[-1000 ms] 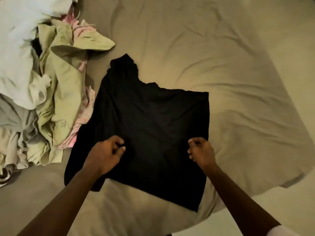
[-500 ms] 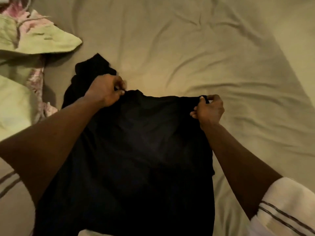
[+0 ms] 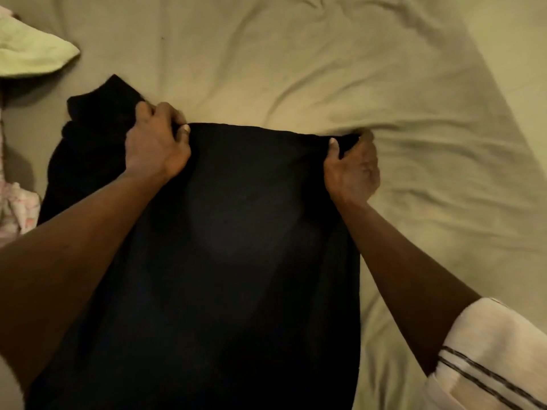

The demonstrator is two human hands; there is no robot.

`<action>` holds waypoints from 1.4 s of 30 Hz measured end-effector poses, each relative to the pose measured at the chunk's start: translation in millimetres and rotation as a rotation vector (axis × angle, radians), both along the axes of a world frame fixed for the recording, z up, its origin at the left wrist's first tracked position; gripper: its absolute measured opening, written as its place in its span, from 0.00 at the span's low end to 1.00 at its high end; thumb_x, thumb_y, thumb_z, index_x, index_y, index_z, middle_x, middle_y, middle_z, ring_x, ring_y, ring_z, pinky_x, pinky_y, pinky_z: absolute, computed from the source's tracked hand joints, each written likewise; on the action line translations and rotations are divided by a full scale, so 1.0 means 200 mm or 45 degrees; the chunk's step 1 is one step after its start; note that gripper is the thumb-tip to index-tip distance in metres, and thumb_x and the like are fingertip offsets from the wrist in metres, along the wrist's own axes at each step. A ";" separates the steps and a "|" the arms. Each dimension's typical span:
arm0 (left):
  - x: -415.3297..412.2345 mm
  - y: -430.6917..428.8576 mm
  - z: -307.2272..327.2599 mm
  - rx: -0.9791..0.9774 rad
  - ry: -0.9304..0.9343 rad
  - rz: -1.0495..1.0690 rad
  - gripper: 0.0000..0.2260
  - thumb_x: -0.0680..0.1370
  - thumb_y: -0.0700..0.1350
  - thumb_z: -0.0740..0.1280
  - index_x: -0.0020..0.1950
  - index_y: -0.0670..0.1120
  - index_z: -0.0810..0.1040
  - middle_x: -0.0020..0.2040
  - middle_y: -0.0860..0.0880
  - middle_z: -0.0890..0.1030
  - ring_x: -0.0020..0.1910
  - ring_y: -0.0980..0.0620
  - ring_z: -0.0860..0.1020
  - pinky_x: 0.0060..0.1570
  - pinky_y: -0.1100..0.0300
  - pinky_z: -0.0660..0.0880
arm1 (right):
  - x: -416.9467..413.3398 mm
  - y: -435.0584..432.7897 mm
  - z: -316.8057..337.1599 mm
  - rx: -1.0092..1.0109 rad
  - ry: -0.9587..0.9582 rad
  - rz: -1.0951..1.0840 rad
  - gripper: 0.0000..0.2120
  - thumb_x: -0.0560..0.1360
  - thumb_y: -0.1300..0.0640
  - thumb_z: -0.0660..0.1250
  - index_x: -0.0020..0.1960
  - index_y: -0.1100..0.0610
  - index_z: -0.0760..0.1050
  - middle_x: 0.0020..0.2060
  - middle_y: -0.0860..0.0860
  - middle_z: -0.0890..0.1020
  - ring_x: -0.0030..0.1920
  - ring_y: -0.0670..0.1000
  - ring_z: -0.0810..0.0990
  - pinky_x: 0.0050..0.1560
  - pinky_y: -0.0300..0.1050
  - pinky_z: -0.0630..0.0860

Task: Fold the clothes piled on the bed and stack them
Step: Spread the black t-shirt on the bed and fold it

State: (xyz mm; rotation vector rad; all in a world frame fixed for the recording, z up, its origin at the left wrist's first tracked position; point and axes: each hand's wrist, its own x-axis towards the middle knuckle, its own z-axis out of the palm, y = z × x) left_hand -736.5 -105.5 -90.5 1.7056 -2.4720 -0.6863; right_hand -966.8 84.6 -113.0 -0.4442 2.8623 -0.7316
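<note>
Since a second ago, both hands have carried the near hem of the soft black knit T-shirt point(image 3: 236, 247) away from the person, doubling it over towards the far edge of the bed. The left hand point(image 3: 157, 143) is clamped on the left end of the leading edge with its fingers curled into the cloth, and the right hand point(image 3: 352, 170) pinches the right end the same way. The shirt lies on the creased beige bedsheet point(image 3: 325, 69), nearer the bed's left edge, with one sleeve poking out beyond the left hand.

The fabric looks light, limp and matte. It would likely sag if held at one point, so taking it at both corners and keeping it taut between them suits it. It seems unlikely to slip.

A crumpled pale green garment point(image 3: 29, 51) and a pink-patterned cloth point(image 3: 17, 208) sit along the left edge. A white sleeve with dark stripes point(image 3: 488, 359) covers the right upper arm.
</note>
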 end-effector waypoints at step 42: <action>-0.53 1.46 0.14 0.738 -0.251 -0.587 0.13 0.77 0.55 0.68 0.38 0.48 0.75 0.37 0.49 0.79 0.39 0.47 0.79 0.45 0.50 0.80 | -0.51 0.11 0.05 -0.273 -0.460 0.224 0.07 0.74 0.52 0.76 0.39 0.52 0.82 0.31 0.46 0.84 0.29 0.48 0.84 0.41 0.50 0.85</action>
